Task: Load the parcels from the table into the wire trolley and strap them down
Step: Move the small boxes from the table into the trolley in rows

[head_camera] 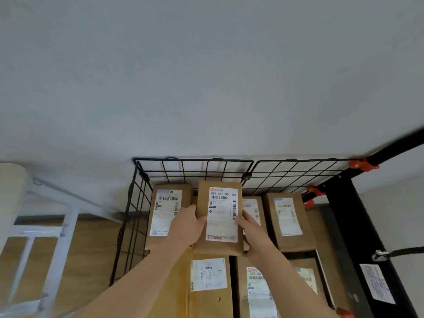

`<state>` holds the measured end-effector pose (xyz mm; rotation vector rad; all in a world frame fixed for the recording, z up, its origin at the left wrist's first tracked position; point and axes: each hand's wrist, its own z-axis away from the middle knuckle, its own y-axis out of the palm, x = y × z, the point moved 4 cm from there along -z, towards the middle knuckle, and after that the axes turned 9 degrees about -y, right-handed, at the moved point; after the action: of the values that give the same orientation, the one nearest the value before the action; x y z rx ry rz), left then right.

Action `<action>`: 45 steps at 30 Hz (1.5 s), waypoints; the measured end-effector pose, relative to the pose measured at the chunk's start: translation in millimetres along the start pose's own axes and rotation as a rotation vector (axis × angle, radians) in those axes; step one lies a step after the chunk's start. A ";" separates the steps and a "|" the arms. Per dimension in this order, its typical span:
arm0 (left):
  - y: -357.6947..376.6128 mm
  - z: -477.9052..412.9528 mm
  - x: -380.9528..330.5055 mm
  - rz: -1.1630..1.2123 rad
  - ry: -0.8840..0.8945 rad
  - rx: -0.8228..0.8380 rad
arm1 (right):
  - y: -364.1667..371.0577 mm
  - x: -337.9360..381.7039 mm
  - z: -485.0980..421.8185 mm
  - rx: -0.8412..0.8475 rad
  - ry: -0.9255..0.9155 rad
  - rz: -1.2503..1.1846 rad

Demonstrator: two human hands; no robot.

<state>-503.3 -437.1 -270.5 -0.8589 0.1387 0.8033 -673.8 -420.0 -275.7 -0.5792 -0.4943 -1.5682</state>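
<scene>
- Both hands hold one brown parcel [221,216] inside the wire trolley [195,160], toward its far wall. The left hand [187,226] clasps the parcel's left edge and the right hand [254,235] its right edge.
- It hangs over the loaded parcels [288,219] in the trolley; set down carelessly, I reckon it could bridge two of them and sit tilted.
- A crooked top layer might slip under the strap [399,251], which dangles beyond the trolley's right side.
</scene>
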 end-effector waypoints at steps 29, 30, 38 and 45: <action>-29.5 38.0 5.3 -0.277 0.038 -0.200 | -13.5 33.4 32.5 0.138 -0.240 0.666; -35.0 46.8 7.2 -0.279 0.048 -0.208 | -12.8 37.0 39.9 0.132 -0.277 0.697; -79.8 110.5 22.4 -0.251 0.121 -0.272 | 12.9 52.6 91.5 0.171 -0.481 0.762; -128.4 170.8 33.9 -0.175 0.200 -0.412 | 50.4 64.5 158.3 0.194 -0.664 0.821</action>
<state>-425.8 -343.9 -91.4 -1.3224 0.0727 0.5878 -615.1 -374.9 -113.6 -0.9991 -0.7663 -0.5178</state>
